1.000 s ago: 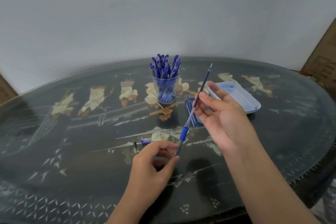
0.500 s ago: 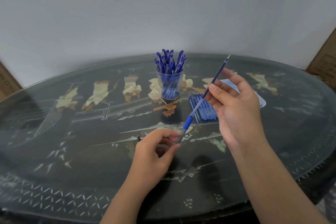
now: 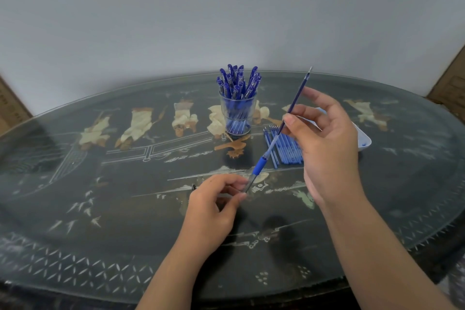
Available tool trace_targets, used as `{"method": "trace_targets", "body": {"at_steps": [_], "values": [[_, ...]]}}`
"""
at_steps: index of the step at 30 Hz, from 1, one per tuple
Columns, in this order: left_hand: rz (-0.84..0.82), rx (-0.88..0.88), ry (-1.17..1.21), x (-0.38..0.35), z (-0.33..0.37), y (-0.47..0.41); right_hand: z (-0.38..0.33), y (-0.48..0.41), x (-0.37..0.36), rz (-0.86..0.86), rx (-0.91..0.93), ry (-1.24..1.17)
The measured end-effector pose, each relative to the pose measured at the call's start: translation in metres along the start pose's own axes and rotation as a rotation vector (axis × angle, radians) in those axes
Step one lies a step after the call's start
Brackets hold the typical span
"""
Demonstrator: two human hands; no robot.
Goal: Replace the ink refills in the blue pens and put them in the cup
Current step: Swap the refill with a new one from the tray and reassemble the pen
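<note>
While the left hand [image 3: 214, 206] pinches the clear lower end of a pen barrel [image 3: 254, 176] above the surface [image 3: 125, 209], I record the right hand [image 3: 324, 148] pinching the ink refill [image 3: 297, 98], which slants up out of the barrel's blue grip, tip uppermost. Behind them, the cup [image 3: 237, 114] holds many blue pens [image 3: 236, 80]. Loose refills [image 3: 286, 151] lie just right of it, beside a white tray [image 3: 364, 142].

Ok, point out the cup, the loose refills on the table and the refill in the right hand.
cup [image 3: 237, 118], head view, glass wall.
loose refills [image 3: 289, 153], head view, middle of the pile.
held refill [image 3: 299, 93], head view, bare shaft below the tip.
</note>
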State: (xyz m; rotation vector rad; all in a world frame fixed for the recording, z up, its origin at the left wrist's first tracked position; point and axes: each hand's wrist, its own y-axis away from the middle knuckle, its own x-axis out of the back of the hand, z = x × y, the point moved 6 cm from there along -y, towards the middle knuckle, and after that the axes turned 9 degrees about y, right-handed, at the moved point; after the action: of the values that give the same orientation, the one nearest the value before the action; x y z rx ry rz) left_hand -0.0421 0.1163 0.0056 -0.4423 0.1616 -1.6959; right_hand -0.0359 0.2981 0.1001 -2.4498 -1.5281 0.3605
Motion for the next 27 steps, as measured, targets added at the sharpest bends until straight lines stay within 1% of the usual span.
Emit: {"method": "trace_targets", "body": {"at_steps": [4,10,14,17,18,20,22,24,27], "values": [[0.016,0.022,0.032,0.0,-0.002,0.0,0.006,0.005,-0.008,-0.053,0.017,0.088],[0.067,0.064,0.084,0.006,-0.003,0.0,0.016,0.011,-0.026,-0.234,-0.009,0.22],[0.108,0.068,0.134,0.016,0.001,0.0,0.02,0.017,-0.036,-0.312,-0.014,0.201],[0.191,0.059,0.167,0.035,0.001,-0.001,0.03,0.021,-0.042,-0.349,-0.063,0.207],[0.229,0.064,0.176,0.044,-0.002,-0.001,0.037,0.022,-0.045,-0.371,-0.079,0.256],[0.314,0.084,0.202,0.063,-0.008,0.001,0.053,0.028,-0.054,-0.442,-0.102,0.428],[0.386,0.103,0.208,0.079,-0.015,0.002,0.07,0.034,-0.065,-0.495,-0.067,0.613],[0.423,0.121,0.203,0.085,-0.02,0.003,0.081,0.039,-0.079,-0.517,0.034,0.751],[0.435,0.137,0.179,0.085,-0.024,0.003,0.087,0.046,-0.105,-0.595,0.245,0.925]]}}
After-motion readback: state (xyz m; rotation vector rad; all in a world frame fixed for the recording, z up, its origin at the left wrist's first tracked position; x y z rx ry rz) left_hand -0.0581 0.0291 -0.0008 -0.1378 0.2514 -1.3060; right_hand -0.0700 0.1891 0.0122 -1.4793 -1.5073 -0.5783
